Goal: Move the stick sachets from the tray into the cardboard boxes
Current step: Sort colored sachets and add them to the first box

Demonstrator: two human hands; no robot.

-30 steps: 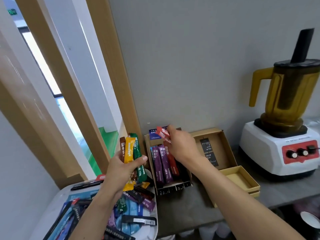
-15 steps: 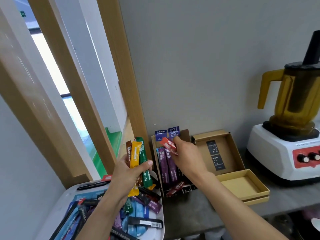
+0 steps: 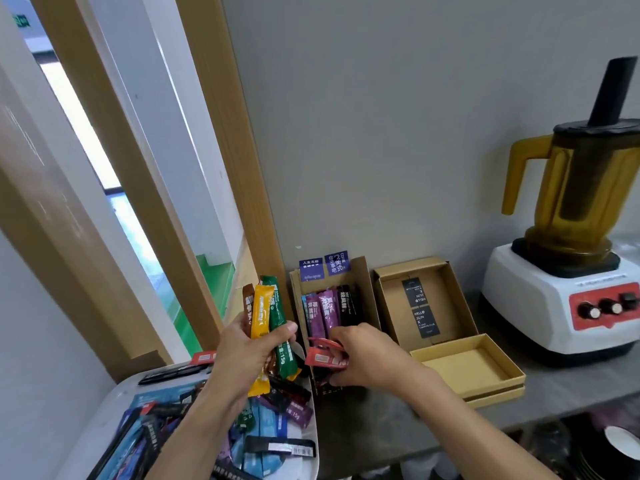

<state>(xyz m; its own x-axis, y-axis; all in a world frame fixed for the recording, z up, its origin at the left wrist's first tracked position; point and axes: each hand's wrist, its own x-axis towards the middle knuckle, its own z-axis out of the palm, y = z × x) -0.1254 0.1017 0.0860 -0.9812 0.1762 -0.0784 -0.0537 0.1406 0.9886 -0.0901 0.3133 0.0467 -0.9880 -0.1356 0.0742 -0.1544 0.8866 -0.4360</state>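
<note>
1. Because the stick sachets [image 3: 273, 420] are light, thin and slick-skinned, they bend easily and want a flat pinch across the middle or a sealed end. A jumbled heap of them, too tangled to count, lies on the tray [image 3: 110, 400], left of the filled box [image 3: 363, 289] and nearer.
2. Just left of that box, the left hand [image 3: 249, 351] grips three sachets [image 3: 261, 313] upright: brown, yellow and green.
3. At the box's near end, the right hand [image 3: 363, 358] curls thumb and fingers on red sachets [image 3: 325, 357]; two seem to show.
4. Inside the box, four sachets [image 3: 329, 306] stand in a row: blue, two purple, black.
5. Right of it sits one open, empty box [image 3: 464, 368], making two boxes; further right, one blender [image 3: 561, 271].
</note>
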